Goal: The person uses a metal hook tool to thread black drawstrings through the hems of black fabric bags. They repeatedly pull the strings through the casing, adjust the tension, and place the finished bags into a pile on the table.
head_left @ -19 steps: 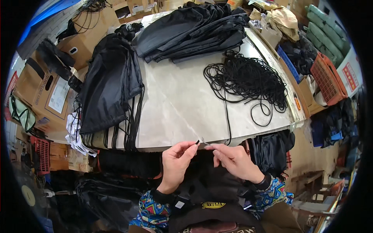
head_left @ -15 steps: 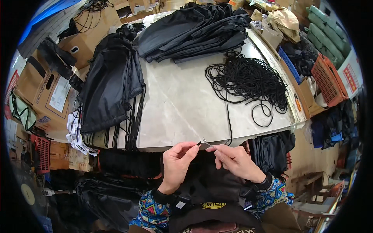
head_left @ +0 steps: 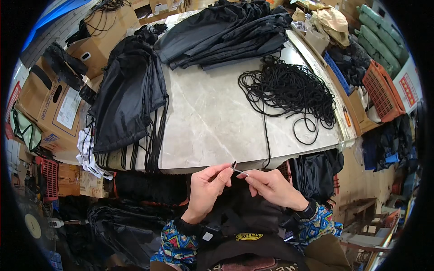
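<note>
"Both busy? What are your fingers on?"

"My left hand [head_left: 209,187] has thumb and forefinger pinched narrow on a black cord end [head_left: 234,163], with only a stub poking past the tips. My right hand [head_left: 273,186] grips a thin metal tool [head_left: 240,171], its tip pointing left."

"Where exactly?"

"In front of my body, by the near edge of the worktop [head_left: 203,131]. The tool's tip meets the stub there; whether it has caught the cord or only lies against it, I can't tell."

"How would you do it well?"

"I'd let the left be the anchor, pinching close to the end so the stub stands stiff; soft cord probably folds away if too much is loose. The right should do the fine moving, in small turns. I'd check that the tip sits squarely before putting on any strain, since a half-caught end could slip or fray."

"Anything to snag?"

"The cord heap [head_left: 291,92] lies to the right, and one strand [head_left: 266,142] runs from it to the near edge. I can't see whether it's the one I'm pinching, so I'd leave slack."
</note>
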`<state>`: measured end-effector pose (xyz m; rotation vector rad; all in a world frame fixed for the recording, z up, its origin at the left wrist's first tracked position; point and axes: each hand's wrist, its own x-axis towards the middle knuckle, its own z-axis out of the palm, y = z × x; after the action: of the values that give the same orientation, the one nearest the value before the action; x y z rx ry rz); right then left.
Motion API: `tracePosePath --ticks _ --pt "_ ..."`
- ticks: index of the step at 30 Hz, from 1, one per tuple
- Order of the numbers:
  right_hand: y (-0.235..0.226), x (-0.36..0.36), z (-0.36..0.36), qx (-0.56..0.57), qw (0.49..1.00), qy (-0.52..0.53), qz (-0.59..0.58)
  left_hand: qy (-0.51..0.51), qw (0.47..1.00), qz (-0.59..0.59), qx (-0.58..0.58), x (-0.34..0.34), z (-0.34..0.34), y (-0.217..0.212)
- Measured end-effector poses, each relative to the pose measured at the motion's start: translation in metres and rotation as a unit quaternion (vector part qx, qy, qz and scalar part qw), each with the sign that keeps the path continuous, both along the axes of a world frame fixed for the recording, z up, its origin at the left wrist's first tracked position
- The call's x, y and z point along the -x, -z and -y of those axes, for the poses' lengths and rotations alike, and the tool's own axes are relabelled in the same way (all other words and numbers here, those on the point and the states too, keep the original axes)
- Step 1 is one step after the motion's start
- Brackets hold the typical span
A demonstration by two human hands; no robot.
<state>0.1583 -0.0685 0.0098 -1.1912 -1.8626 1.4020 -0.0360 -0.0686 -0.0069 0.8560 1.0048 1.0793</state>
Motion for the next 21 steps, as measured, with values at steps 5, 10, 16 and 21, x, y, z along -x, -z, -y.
tracePosePath --ticks 5,10,16,21 --pt "0.008 0.006 0.006 -0.092 0.995 -0.001 0.032 0.016 1.0 -0.005 0.001 -0.006 -0.005 0.002" --pt "-0.004 -0.005 0.018 -0.155 0.985 -0.057 0.045 -0.067 0.992 -0.078 -0.079 -0.009 -0.037 0.0" --pt "-0.057 -0.033 0.032 -0.399 0.912 0.077 -0.056 -0.08 0.966 -0.138 -0.201 -0.047 -0.132 0.018" --pt "-0.053 -0.053 -0.004 -0.146 0.894 0.173 -0.386 0.278 0.824 -0.339 -0.358 -0.114 -0.15 0.046"
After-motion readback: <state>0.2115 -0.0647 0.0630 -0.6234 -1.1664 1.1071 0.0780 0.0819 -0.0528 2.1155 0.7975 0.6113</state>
